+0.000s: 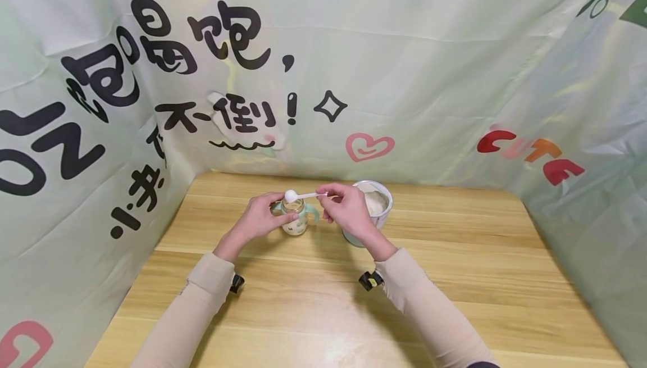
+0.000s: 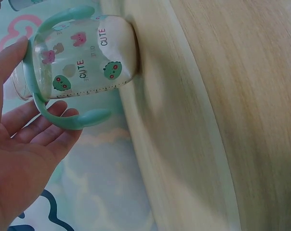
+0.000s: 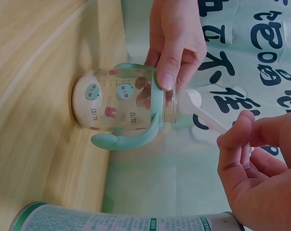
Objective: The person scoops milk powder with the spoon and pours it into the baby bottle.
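A clear baby bottle (image 1: pixel 296 227) with pale green handles and small printed figures stands on the table, pale powder heaped at its bottom. Around its neck ring, my left hand (image 1: pixel 259 217) holds it between thumb and fingers, as the right wrist view also shows. My right hand (image 1: pixel 346 209) pinches the thin handle of a white scoop (image 1: pixel 291 195). The scoop's bowl is over the bottle's open mouth; in the right wrist view the scoop (image 3: pixel 210 120) lies right at the rim. Whether powder is in the scoop cannot be told.
Just right of my right hand stands an open tin (image 1: pixel 382 219) of pale powder, partly behind that hand. The wooden table (image 1: pixel 313 312) meets a printed cloth backdrop (image 1: pixel 429 92) at its rear edge, with cloth on both sides too.
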A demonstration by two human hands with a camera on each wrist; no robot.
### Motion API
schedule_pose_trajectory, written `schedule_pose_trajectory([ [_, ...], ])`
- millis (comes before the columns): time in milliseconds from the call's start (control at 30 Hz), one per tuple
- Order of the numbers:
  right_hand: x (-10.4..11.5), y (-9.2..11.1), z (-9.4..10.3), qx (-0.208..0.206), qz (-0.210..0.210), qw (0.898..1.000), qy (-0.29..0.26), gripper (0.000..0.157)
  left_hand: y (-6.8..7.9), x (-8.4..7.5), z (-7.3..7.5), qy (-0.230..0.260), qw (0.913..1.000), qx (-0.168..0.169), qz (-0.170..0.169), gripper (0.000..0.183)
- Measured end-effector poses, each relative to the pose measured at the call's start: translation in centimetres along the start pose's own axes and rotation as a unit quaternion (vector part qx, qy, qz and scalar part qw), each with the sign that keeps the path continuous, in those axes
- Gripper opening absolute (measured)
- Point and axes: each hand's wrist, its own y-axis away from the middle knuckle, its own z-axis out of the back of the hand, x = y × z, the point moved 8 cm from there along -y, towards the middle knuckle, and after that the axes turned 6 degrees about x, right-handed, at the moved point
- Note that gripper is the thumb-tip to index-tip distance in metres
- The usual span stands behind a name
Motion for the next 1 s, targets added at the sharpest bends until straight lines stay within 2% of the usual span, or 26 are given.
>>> schedule_pose_trajectory([
  [300,0.3,0.0,0.9,-0.021,0.005,1.000,-0.015,0.017,0.0,0.2,-0.1,0.003,0.9999,0.008,0.006,0.070],
  [500,0.5,0.1,1.6,-0.039,-0.006,0.998,-0.040,0.016,0.0,0.2,-0.2,0.013,0.9999,0.008,0.008,0.067],
  [1000,0.8,1.1,5.0,-0.065,-0.013,0.995,-0.080,0.018,-0.1,-0.2,0.1,0.001,0.9999,0.010,0.004,0.072],
])
